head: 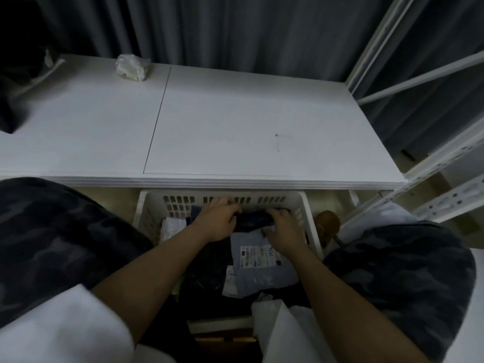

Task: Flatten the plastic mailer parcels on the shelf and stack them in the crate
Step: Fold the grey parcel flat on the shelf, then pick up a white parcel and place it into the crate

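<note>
A white slotted crate (310, 218) sits on the floor below the front edge of the white shelf (235, 127). Both hands reach into its far end. My left hand (214, 221) and my right hand (285, 229) grip the two ends of a dark plastic mailer parcel (252, 218) lying against the crate's back wall. Just under my right hand lies a grey mailer with a printed label (259, 263). Other dark parcels (207, 273) fill the crate's middle, and a clear-wrapped one (171, 226) lies at its left. One crumpled white parcel (132, 67) rests at the shelf's back left.
Dark bags (18, 74) sit at the shelf's far left. A white metal rack (424, 127) rises on the right, a brown object (327, 221) on the floor beside the crate. My camouflage-clad knees flank the crate. Grey curtains hang behind.
</note>
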The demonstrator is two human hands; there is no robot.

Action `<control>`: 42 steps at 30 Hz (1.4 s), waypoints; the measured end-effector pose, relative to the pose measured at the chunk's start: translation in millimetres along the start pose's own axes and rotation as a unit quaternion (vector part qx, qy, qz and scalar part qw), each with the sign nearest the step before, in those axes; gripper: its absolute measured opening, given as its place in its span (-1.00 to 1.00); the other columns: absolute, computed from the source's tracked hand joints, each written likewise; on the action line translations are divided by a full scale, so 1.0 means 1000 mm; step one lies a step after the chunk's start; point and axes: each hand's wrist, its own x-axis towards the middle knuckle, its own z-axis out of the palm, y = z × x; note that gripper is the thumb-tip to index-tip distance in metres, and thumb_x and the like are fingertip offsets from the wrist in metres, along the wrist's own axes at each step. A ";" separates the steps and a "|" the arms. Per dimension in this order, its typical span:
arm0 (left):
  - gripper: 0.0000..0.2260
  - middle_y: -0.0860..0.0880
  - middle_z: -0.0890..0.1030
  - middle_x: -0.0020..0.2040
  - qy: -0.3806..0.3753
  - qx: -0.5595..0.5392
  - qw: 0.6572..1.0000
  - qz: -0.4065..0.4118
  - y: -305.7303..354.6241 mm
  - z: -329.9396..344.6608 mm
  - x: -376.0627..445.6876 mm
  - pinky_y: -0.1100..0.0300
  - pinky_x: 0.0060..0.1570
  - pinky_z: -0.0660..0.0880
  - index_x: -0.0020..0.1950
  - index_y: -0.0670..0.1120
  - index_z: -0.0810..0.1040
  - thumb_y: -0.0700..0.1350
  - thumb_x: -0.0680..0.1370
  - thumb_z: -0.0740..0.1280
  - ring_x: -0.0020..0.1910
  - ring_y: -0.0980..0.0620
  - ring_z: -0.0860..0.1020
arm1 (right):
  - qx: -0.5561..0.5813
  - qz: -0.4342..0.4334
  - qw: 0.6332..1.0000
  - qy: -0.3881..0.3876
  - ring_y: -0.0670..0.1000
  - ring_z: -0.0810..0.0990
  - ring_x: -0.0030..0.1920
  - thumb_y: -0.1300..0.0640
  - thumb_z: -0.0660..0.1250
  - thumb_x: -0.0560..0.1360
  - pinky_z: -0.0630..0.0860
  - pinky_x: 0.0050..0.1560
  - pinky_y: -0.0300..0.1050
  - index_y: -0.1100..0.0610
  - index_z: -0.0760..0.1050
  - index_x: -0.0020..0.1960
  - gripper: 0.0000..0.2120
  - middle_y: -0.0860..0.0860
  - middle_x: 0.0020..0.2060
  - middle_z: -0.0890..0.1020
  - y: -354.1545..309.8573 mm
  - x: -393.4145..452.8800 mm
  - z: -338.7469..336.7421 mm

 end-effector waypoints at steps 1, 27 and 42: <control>-0.70 -0.10 0.38 0.35 0.016 -0.005 1.000 -0.002 -0.001 -0.006 0.001 0.12 0.17 0.36 0.33 -0.09 0.46 -0.15 0.62 0.14 0.29 -0.12 0.35 | -0.017 -0.049 0.998 0.025 0.14 0.42 0.25 0.14 0.21 0.60 0.37 0.16 -0.09 0.17 0.36 0.40 -0.62 0.16 0.30 0.40 -0.012 0.002 -0.004; -0.76 -0.14 0.53 0.10 0.249 0.025 0.927 -0.280 -0.181 -0.217 0.038 0.11 -0.11 0.37 0.16 -0.14 0.52 -0.16 0.57 0.14 0.08 -0.16 0.48 | -0.045 -0.254 0.962 0.093 0.01 0.57 -0.15 0.18 0.21 0.54 0.43 -0.18 -0.19 0.09 0.60 0.03 -0.80 -0.01 -0.11 0.64 -0.290 0.193 -0.050; -0.55 -0.15 0.27 0.45 0.316 0.014 0.898 -0.305 -0.312 -0.227 0.116 0.04 0.30 0.28 0.43 -0.12 0.30 -0.14 0.54 0.24 0.40 -0.15 0.24 | -0.151 -0.243 0.944 0.162 0.22 -0.06 0.52 0.19 0.32 0.47 0.21 0.41 0.12 -0.07 -0.07 0.56 -0.18 0.05 0.55 -0.12 -0.410 0.389 0.008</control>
